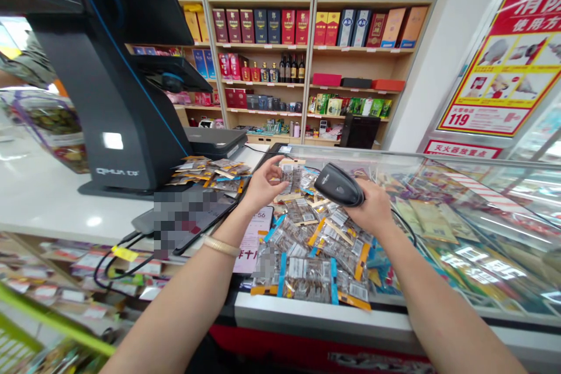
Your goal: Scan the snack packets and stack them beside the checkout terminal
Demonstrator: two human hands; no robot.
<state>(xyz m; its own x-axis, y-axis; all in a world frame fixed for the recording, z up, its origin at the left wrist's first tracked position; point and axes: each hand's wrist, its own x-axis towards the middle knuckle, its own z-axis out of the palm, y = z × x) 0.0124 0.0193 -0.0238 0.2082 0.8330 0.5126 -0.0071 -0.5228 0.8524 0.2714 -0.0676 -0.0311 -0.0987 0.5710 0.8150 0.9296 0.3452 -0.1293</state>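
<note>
My left hand (263, 187) pinches a small snack packet (287, 175) with a barcode side up, held above a heap of similar packets (315, 251) on the glass counter (482, 228). My right hand (372, 210) grips a black barcode scanner (338, 184), its head aimed left toward the held packet and a short way from it. A bracelet sits on my left wrist. Another pile of packets (210, 172) lies beside the register base.
A black till terminal (118, 111) stands at the left on a white counter, with cables hanging below. Shelves of boxed goods and bottles (280, 29) fill the back wall. A red fire-safety poster (508, 64) hangs on the right. A bag of goods (52, 128) sits at far left.
</note>
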